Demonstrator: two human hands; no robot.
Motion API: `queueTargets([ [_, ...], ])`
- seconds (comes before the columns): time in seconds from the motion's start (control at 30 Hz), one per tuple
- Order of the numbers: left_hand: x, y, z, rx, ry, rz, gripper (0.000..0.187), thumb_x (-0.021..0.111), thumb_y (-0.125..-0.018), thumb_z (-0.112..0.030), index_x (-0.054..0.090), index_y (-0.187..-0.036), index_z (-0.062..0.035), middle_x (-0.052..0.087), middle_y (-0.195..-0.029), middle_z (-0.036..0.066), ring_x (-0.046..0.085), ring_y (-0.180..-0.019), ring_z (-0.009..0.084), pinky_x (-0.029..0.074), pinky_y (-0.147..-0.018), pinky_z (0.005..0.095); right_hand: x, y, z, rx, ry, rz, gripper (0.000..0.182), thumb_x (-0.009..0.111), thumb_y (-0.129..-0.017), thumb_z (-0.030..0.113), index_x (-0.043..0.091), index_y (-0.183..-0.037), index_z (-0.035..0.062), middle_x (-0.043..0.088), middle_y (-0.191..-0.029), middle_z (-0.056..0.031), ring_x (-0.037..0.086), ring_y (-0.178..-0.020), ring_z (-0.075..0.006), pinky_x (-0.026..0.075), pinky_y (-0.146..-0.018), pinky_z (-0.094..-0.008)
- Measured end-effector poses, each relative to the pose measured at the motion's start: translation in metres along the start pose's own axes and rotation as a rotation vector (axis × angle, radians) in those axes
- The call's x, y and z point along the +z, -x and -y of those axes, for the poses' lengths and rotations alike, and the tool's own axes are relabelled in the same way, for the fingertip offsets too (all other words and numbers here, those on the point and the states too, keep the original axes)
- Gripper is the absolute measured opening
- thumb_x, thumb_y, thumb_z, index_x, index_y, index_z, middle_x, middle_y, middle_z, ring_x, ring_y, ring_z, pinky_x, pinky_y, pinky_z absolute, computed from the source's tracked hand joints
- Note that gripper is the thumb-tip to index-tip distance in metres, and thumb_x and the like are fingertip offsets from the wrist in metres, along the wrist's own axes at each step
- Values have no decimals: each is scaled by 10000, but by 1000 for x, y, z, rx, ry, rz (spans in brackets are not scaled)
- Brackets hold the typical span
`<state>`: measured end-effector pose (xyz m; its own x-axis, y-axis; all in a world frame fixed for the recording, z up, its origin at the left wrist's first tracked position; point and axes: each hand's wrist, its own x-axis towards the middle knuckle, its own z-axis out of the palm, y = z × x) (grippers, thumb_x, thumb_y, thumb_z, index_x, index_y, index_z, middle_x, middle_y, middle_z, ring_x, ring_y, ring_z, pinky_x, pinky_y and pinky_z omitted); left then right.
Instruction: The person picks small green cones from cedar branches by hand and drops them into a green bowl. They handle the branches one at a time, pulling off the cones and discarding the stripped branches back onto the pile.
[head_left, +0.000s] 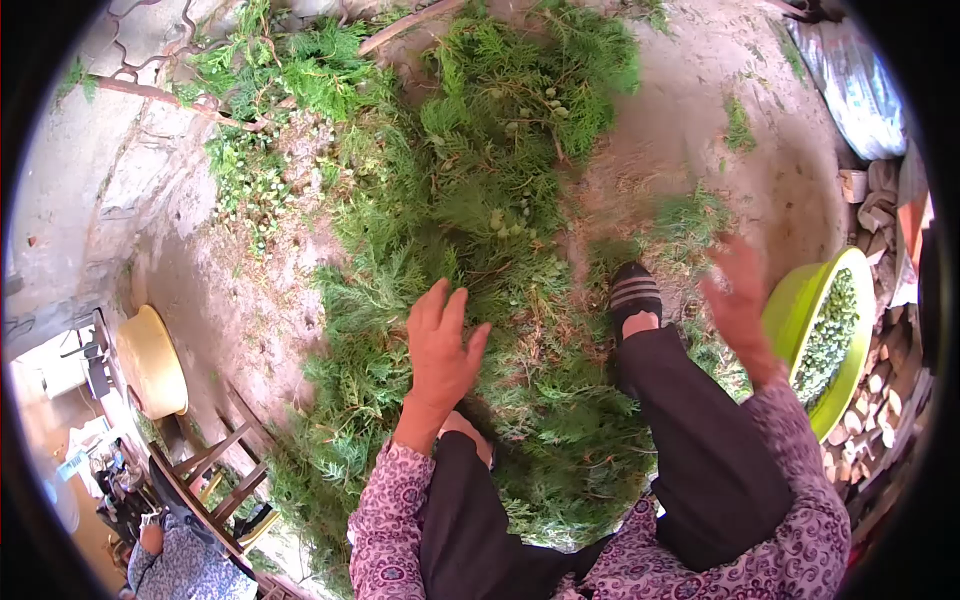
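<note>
A large heap of green conifer branches with small pale cones covers the ground before my knees. Over its near part, my left hand is held with fingers apart and nothing in it. My right hand is blurred, its fingers spread, to the right of my striped slipper. A blurred green sprig lies just left of that hand's fingertips. Beside my right wrist stands a lime-green basin holding many small green cones.
A yellow tub and a wooden ladder-like frame are at the left. Another person is at the lower left. Chopped wood and plastic bags line the right side. A bare branch lies at the upper left.
</note>
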<state>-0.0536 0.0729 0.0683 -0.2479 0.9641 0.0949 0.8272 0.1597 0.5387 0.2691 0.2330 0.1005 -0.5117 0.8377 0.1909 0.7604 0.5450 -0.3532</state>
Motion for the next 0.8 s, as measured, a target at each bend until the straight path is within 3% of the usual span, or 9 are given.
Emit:
queueTargets([
  [0.03, 4, -7, -4, 49, -5, 40, 455, 676, -657, -102, 500, -1067, -13, 466, -1141, 174, 443, -1038, 330, 370, -877, 395, 24, -6, 16, -28, -234, 82, 295, 640, -677, 97, 570, -961, 55, 522, -1049, -148, 451, -1028, -302, 359, -868, -393],
  [0.13, 14, -20, -13, 168, 14, 128, 466, 675, -653, -117, 490, -1068, -8, 456, -1140, 187, 441, -1026, 346, 368, -869, 409, 69, -15, 62, -263, -563, 379, 227, 614, -702, 132, 559, -895, 26, 540, -924, -134, 488, -893, -288, 384, -809, -380],
  [0.23, 25, -30, -9, 168, 20, 218, 474, 663, -661, -126, 476, -1077, 4, 458, -1131, 200, 443, -1017, 360, 371, -861, 407, 80, 2, 91, -329, -714, 512, 220, 609, -703, 132, 554, -880, 15, 545, -871, -124, 496, -849, -293, 395, -783, -381],
  [0.3, 33, -34, 1, 112, -23, 207, 481, 660, -664, -129, 471, -1085, 5, 471, -1105, 197, 453, -993, 352, 377, -842, 405, 92, 16, 86, -407, -753, 778, 229, 603, -704, 144, 554, -885, 12, 540, -839, -134, 495, -862, -303, 404, -767, -382],
  [0.37, 41, -33, 10, 52, -64, 203, 488, 657, -666, -132, 466, -1094, 6, 483, -1080, 194, 464, -968, 345, 384, -823, 404, 90, 23, 75, -445, -698, 814, 249, 590, -716, 170, 553, -901, 7, 537, -821, -145, 506, -854, -316, 415, -751, -395],
  [0.47, 51, -23, 23, -14, -138, 328, 473, 654, -663, -144, 469, -1077, -8, 529, -957, 159, 489, -890, 313, 394, -759, 404, 88, 28, 68, -343, -537, 884, 232, 578, -725, 184, 546, -870, 7, 530, -803, -159, 517, -814, -330, 422, -719, -408],
  [0.53, 59, -12, 27, -34, -222, 331, 338, 647, -658, -145, 517, -948, -30, 538, -820, 113, 496, -802, 290, 391, -699, 397, 91, 29, 67, -308, -544, 902, 207, 568, -727, 182, 533, -834, 8, 523, -786, -169, 523, -779, -347, 425, -696, -422],
  [0.67, 54, 12, 26, 69, -240, 389, 205, 637, -657, -145, 527, -802, -49, 524, -751, 101, 491, -764, 289, 384, -676, 389, 94, 25, 71, -298, -541, 910, 192, 566, -726, 179, 523, -803, 9, 517, -773, -173, 524, -770, -351, 424, -684, -431],
  [0.8, 30, 19, 19, 21, 36, 227, 142, 622, -659, -92, 509, -733, -47, 502, -720, 108, 477, -726, 296, 378, -646, 373, 98, 30, 69, -292, -587, 928, 201, 561, -732, 184, 531, -816, 4, 520, -786, -170, 529, -776, -352, 427, -685, -436],
])
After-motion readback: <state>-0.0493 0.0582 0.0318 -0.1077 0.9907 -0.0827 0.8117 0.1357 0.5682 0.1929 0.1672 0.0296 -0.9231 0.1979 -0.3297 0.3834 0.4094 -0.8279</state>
